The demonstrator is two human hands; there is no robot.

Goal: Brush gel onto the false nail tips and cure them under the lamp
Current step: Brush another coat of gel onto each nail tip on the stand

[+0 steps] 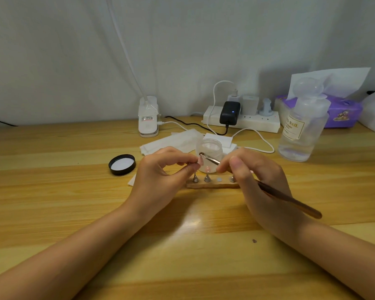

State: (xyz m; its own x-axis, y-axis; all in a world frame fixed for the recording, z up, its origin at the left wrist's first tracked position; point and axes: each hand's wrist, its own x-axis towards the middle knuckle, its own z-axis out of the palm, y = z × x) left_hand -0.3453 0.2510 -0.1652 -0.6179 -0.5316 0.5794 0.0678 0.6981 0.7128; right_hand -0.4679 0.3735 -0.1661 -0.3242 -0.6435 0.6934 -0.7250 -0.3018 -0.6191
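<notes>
The left hand (160, 169) pinches a nail tip (200, 162) between curled fingers; the right hand (256, 176) grips a brush (290, 200) touching it.

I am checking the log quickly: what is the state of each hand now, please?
Left hand: closed, pinching a nail tip on its small stand.
Right hand: closed, holding the brush, its tip at the nail tip.

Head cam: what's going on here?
A person is working on a false nail tip, pinched in the left hand. The right hand holds a brush with its tip at the nail. Below the hands sits a wooden stand with metal pegs; an open jar stands behind it, its black lid off to the left.
</notes>
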